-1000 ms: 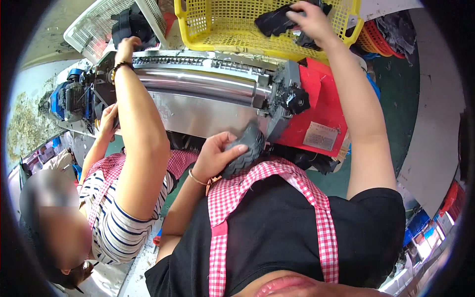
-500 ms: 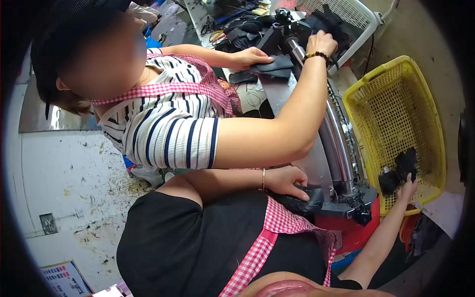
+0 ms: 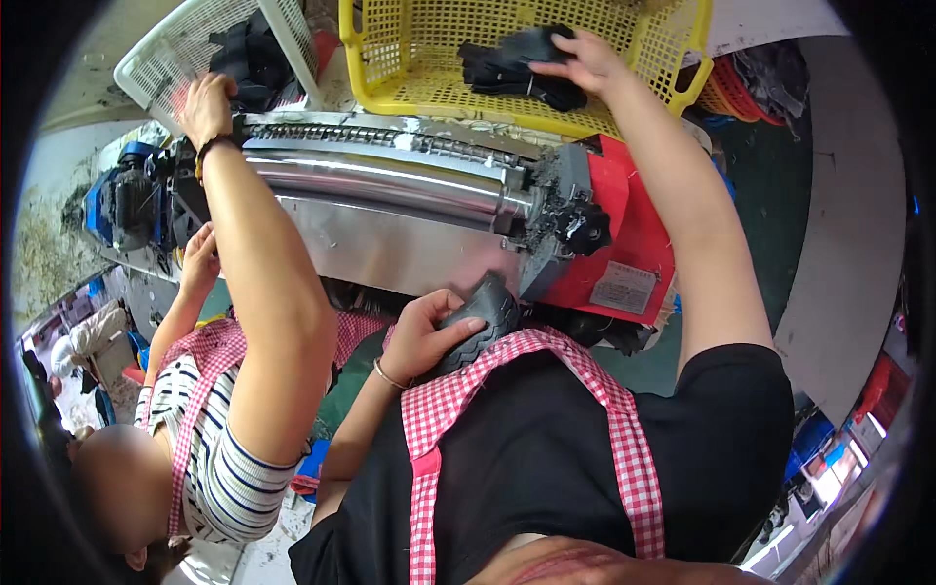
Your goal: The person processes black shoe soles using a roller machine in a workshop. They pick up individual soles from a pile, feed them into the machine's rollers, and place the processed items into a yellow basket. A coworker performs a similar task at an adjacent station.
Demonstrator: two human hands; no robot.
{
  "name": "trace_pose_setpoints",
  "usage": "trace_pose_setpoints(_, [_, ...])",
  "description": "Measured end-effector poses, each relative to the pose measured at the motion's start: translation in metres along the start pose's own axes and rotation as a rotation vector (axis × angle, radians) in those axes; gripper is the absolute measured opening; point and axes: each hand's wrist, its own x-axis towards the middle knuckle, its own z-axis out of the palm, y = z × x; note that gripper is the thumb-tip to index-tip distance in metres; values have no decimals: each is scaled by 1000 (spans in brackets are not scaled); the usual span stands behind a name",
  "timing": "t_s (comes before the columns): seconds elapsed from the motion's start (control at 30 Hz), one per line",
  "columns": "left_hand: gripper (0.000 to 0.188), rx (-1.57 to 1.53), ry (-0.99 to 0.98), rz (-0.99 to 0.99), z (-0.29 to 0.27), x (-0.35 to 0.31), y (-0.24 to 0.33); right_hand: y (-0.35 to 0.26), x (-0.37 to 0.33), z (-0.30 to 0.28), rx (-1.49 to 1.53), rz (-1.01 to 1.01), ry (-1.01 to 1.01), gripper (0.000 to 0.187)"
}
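Closest in, it's the pink-and-white checked fabric apron (image 3: 444, 405) over a black short-sleeved shirt (image 3: 526, 458), and right against that apron sits the left hand (image 3: 429, 336), thumb on top, clamped firmly on a curved black rubbery-looking bundle with zigzag ridges (image 3: 490, 317). Off to the left, a co-worker in a white top with dark stripes (image 3: 249, 483) leans in alongside!

Just past the bundle, here's the machine: a smooth silver metal plate (image 3: 370, 249), a long shiny steel roller (image 3: 380, 185) behind it, and at the right end a red metal panel (image 3: 639, 214) beside a dark lobed knob (image 3: 588, 227).

Beyond the roller, the right hand (image 3: 588, 66) is over the yellow plastic mesh basket (image 3: 353, 58), thumb and forefinger parted at the edge of flat black pieces (image 3: 507, 73) lying inside; whether it pinches one, I can't tell. Far left, the co-worker's hand (image 3: 207, 107) is at a white plastic mesh basket (image 3: 294, 44), beside a heap of black strips (image 3: 258, 63).
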Motion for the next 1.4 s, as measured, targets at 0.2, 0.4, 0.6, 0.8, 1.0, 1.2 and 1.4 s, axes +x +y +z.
trace_pose_setpoints(0.2, [18,-11,-17,26,-1,4,4,-33,32,-98,-228,-276,246,42])
trace_pose_setpoints(0.4, [17,-16,-3,-10,2,5,-4,5,-4,-94,-314,327,534,29])
trace_pose_setpoints(0.6, [19,-13,-17,-21,8,12,2,-7,14,-19,-362,99,-127,30])
trace_pose_setpoints(0.8, [19,46,-5,12,7,10,2,-4,14,-98,-588,19,262,30])
trace_pose_setpoints(1.0, [18,-29,-16,21,7,14,-5,13,-14,-104,-340,131,390,27])
trace_pose_setpoints(1.2, [17,-3,-21,4,4,14,2,-3,-35,-94,-1466,249,442,40])
trace_pose_setpoints(1.4, [16,-14,-41,54,3,9,3,-1,-23,-37,-2292,-440,364,25])
